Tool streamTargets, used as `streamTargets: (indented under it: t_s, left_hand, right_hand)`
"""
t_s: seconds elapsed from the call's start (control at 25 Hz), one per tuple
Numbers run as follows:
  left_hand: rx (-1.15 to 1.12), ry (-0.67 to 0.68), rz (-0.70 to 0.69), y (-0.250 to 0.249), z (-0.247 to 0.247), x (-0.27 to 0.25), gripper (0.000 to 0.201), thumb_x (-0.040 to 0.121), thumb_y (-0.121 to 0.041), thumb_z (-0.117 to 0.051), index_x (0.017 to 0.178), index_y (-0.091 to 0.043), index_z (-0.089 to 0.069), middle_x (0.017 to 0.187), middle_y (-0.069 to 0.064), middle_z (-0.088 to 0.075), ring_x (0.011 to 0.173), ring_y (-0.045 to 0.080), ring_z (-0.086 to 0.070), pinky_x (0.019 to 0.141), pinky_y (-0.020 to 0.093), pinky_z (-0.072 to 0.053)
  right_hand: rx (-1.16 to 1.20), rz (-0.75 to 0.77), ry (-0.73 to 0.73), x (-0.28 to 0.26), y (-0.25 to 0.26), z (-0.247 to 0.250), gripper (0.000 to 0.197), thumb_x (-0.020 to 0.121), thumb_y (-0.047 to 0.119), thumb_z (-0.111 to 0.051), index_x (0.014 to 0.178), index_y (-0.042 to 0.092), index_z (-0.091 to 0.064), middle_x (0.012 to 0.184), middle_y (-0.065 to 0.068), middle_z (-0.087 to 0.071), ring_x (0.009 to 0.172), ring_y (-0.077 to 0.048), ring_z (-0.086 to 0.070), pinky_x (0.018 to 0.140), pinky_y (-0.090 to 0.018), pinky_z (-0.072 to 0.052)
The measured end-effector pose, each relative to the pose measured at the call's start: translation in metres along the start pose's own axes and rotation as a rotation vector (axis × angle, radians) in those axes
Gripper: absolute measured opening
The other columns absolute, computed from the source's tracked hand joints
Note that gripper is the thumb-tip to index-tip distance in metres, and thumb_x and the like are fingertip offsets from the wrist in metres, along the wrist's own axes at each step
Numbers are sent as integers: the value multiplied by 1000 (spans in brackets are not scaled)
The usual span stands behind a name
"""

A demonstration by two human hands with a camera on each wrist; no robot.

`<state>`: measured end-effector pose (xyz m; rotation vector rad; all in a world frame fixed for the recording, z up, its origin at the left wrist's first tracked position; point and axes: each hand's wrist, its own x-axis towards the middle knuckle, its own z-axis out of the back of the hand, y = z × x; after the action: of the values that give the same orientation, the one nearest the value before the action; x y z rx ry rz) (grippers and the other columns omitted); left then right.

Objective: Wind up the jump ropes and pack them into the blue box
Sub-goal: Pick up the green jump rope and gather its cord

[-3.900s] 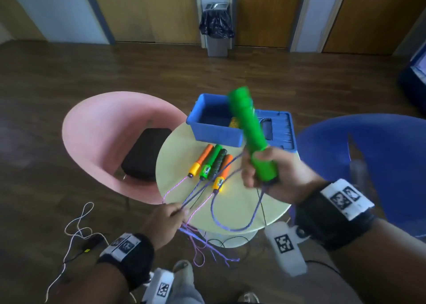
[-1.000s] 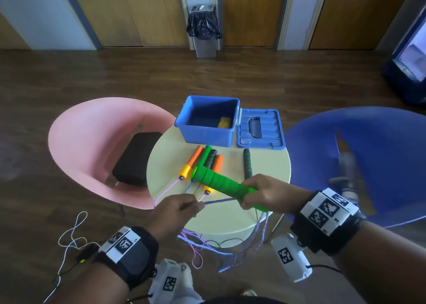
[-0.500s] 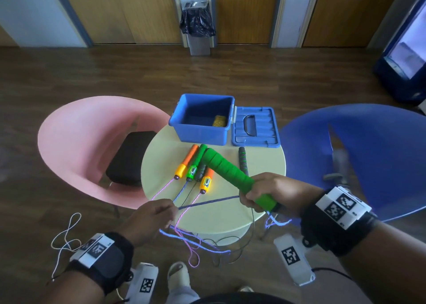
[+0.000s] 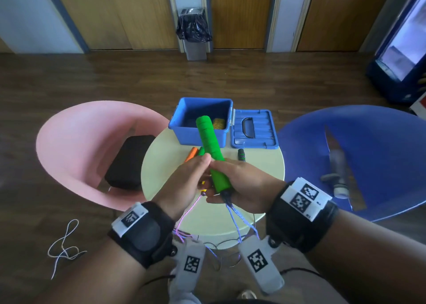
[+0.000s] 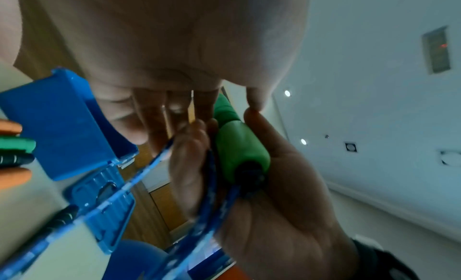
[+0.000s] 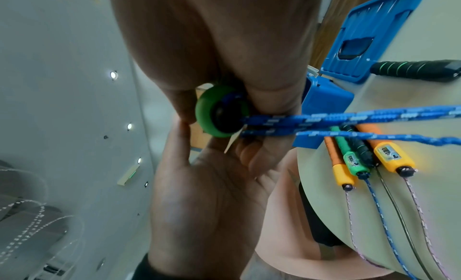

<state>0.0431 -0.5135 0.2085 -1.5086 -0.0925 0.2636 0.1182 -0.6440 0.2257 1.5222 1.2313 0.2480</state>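
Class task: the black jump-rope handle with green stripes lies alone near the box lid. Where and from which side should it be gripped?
Grip the black handle mid-shaft from above, fingers across its width: it lies flat on the table, its far end close to the lid.

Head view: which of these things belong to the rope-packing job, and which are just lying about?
Part of the job:
green handle, gripped by right hand
blue rope, brought to it by left hand
blue box, open
handles on table

Lying about:
pink chair
blue chair
bin
white cord
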Motion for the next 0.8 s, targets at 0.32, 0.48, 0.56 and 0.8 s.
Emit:
streamTargets:
  t_s: [0.32, 0.48, 0.56, 0.8]
  left_hand:
    - [-418, -234, 157, -6, 2, 7, 43, 100, -35, -45, 81, -7, -71, 82, 14, -71, 75, 22, -71, 80, 35, -56]
    - [-579, -325, 104, -8, 28, 2, 32, 96, -41, -49, 79, -14, -56, 63, 10, -48, 41, 16, -48, 43, 23, -41]
    - [-406, -178, 154, 5, 49, 0, 35, 82, -47, -61, 81, -12, -65, 64, 10, -44, 43, 18, -40, 45, 25, -35]
    - [-49, 99, 335, 48, 60, 3, 56, 57, -49, -81, 98, -10, -77, 89, 8, -70, 61, 17, -58, 55, 33, -49]
  right_hand:
    - [-56, -121, -14, 3, -17, 0, 44, 86, 51, -63, 107, 12, -63, 94, -8, -63, 83, -23, -60, 81, -33, -46]
    - [-253, -162, -97, 2, -19, 18, 47, 94, 51, -55, 108, 8, -68, 97, -5, -69, 87, -21, -65, 81, -37, -43]
    - [-377, -174, -121, 3, -19, 24, 49, 98, 48, -51, 109, 3, -68, 97, -6, -70, 82, -22, -65, 79, -38, -47]
    - [-234, -219, -85, 9, -22, 27, 26, 98, 11, -51, 112, -7, -63, 104, -17, -63, 76, -33, -67, 63, -34, -58]
